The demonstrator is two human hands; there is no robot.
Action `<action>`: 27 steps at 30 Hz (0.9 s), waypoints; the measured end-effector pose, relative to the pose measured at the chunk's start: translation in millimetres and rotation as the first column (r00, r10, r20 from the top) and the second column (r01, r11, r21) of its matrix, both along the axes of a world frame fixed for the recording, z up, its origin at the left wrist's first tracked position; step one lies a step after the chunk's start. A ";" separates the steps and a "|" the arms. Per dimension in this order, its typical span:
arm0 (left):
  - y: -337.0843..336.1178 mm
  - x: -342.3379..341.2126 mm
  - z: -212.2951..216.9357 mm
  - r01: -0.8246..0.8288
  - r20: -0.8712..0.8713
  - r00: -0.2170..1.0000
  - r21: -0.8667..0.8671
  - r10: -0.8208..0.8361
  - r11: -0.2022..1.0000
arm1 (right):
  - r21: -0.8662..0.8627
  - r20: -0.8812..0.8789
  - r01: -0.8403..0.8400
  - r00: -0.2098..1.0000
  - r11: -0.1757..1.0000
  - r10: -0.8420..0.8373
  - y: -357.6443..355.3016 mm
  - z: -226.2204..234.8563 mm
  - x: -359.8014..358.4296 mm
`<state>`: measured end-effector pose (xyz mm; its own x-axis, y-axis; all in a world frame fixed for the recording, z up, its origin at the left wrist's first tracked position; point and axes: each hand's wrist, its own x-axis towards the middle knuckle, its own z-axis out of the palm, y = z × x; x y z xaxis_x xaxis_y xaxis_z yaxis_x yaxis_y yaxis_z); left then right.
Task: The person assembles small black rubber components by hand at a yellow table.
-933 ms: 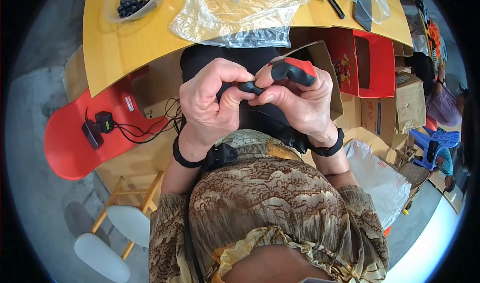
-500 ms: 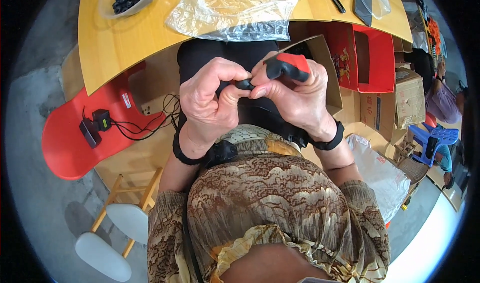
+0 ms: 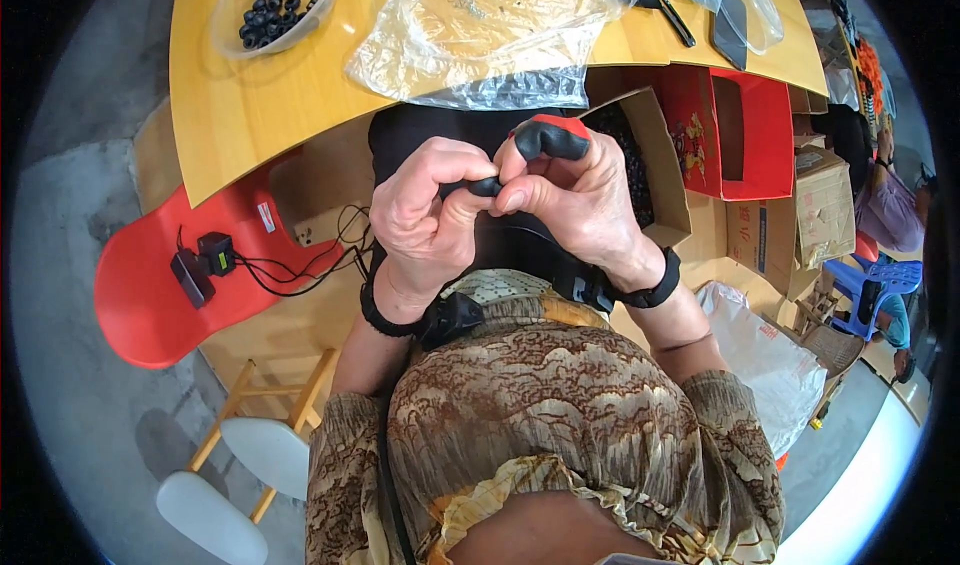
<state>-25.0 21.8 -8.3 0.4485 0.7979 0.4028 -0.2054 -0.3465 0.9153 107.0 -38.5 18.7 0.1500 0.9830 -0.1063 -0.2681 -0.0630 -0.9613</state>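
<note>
Above the lap point(image 3: 425, 125), the left hand point(image 3: 425, 213) and the right hand point(image 3: 587, 202), both pinching the black part point(image 3: 487, 186) between them, sit closer together than a moment ago, hiding more of it, so its handling seems unfinished.

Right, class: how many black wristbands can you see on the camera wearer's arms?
2: the left wristband below the left hand, and the right wristband below the right hand. The sleeves could hide others.
</note>
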 end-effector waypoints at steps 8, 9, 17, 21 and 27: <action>13.7 -0.5 -13.8 -0.082 0.092 0.994 0.215 0.064 0.973 | 0.015 -0.089 -0.095 0.991 0.995 0.096 4.9 0.9 -12.0; 15.2 -2.6 -15.9 -0.036 0.088 0.996 0.202 0.019 0.979 | 0.016 -0.065 -0.175 0.982 0.984 0.176 1.7 -0.6 -10.2; 17.5 -6.7 -18.1 -0.016 0.066 0.998 0.180 0.005 0.984 | 0.264 0.431 -0.092 0.902 0.960 -0.032 4.5 -20.2 -15.7; 9.1 -8.8 -8.2 0.034 0.089 0.996 -0.040 -0.031 0.999 | 0.329 0.570 -0.170 0.820 0.929 -0.051 11.0 -17.8 -12.8; 6.8 14.1 1.8 0.019 0.038 0.999 0.151 -0.025 0.988 | 0.552 0.584 -0.111 0.759 0.827 -0.288 15.6 -22.3 -16.4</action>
